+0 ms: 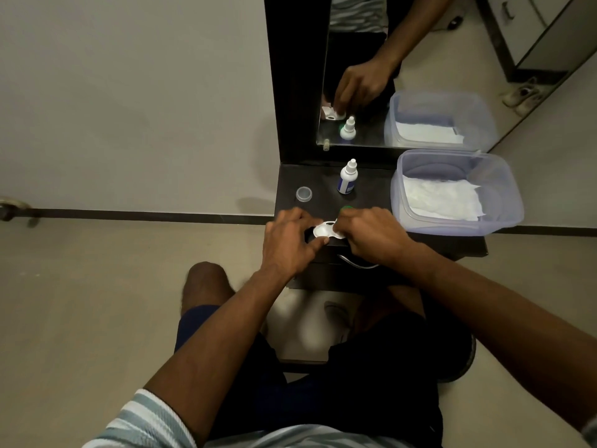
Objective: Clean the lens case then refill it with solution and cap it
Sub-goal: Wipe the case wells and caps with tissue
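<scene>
The white lens case (324, 232) lies on the dark tabletop (368, 185) near its front edge, between both hands. My left hand (288, 240) holds the case's left end with curled fingers and thumb. My right hand (371, 236) pinches its right end, fingers curled over it. A green cap (347, 208) peeks out just behind my right hand. A clear round cap (304, 193) sits at the table's left. The white solution bottle (347, 177) with a blue label stands upright behind the case.
A clear plastic tub (504, 202) holding white tissue paper (442, 198) stands at the table's right. A mirror (420, 76) rises behind the table. A drawer handle (357, 262) sits below the front edge. My knees are under the table.
</scene>
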